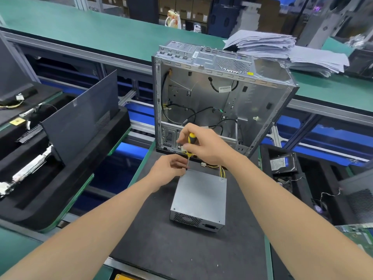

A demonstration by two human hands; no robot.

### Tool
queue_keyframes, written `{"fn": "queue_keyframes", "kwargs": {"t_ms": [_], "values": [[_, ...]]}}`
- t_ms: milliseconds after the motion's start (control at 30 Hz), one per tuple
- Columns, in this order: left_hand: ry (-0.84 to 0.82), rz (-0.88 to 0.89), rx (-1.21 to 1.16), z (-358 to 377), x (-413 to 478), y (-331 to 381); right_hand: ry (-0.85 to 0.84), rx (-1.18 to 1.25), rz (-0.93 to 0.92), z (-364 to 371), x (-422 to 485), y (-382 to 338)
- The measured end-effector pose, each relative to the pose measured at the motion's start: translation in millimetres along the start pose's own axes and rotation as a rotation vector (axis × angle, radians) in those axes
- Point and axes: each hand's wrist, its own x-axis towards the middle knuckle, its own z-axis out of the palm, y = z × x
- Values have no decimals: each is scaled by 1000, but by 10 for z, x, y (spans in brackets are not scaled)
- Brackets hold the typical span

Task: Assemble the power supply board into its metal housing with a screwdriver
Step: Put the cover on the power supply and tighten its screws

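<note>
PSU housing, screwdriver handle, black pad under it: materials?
Power supply housing: likely sheet steel, dull grey, folded edges, punched vents.
The screwdriver handle: probably moulded plastic, glossy yellow with black, maybe rubber.
Black pad: matte, foam or rubber; cannot tell which.

**No Legible Text on My Feed**

I can read nothing here — every label is too small or too blurred. A white label (224, 88) wraps a black cable (213, 85) inside the computer case (262, 98), but I can't make out its print. A yellow sticker (250, 73) sits on the case's upper edge, a white-and-blue label (279, 163) on the hard drive (292, 158) at right, and a yellow tag (17, 121) at far left — all illegible.
</note>
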Motion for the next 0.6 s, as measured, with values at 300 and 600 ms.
{"fn": "queue_keyframes", "kwargs": {"t_ms": [300, 600], "values": [[33, -69, -110, 58, 3, -16, 237, -24, 134, 219, 3, 45], [-13, -104, -160, 27, 6, 24, 231, -1, 92, 147, -39, 48]]}}
